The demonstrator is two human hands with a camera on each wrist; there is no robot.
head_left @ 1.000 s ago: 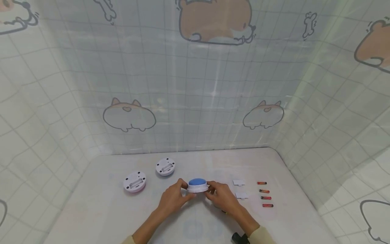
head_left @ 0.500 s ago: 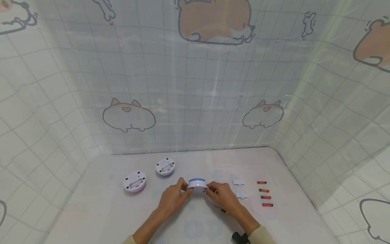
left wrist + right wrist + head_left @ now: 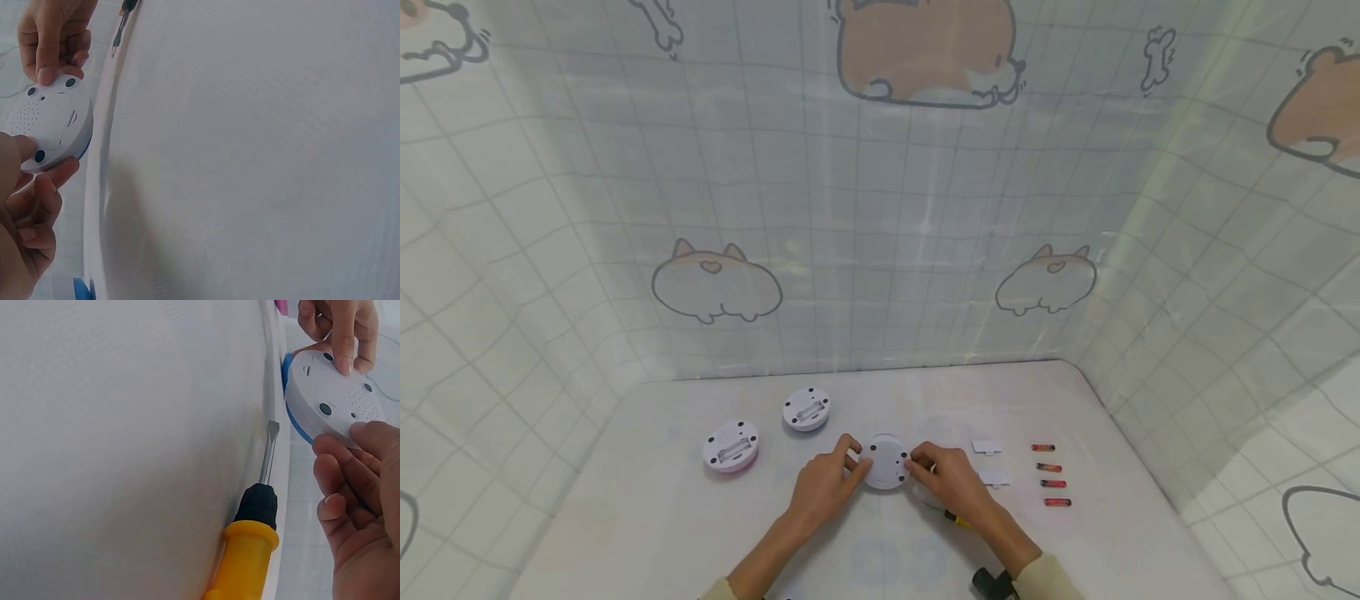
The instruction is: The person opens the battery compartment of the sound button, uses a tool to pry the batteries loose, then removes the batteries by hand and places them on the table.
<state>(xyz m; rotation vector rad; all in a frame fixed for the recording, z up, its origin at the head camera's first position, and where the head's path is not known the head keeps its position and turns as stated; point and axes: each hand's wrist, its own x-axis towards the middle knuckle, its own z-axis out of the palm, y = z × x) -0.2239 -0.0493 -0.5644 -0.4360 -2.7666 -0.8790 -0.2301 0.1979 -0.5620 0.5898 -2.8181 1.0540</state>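
A round white push-button device (image 3: 886,462) with a blue top is held over the middle of the table, underside facing up. Dark round feet and small speaker holes show on that underside, and no open battery bay is visible. My left hand (image 3: 827,485) pinches its left edge, thumb on the underside and fingers beneath the rim. On the opposite edge, my right hand (image 3: 953,482) pinches it the same way. In the right wrist view the blue top (image 3: 299,427) peeks out below the white body. A yellow-and-black screwdriver (image 3: 247,550) lies beside my right hand.
Two more white devices (image 3: 732,447) lie upturned at the left, battery bays open. White battery covers (image 3: 987,447) and several red-and-black batteries (image 3: 1052,483) lie at the right. A black object (image 3: 991,583) sits by my right forearm. Patterned curtains (image 3: 880,250) surround the table.
Both hands have tipped the device over, so its blue top has turned out of sight and its white underside now faces up. Things on the table have stayed put.
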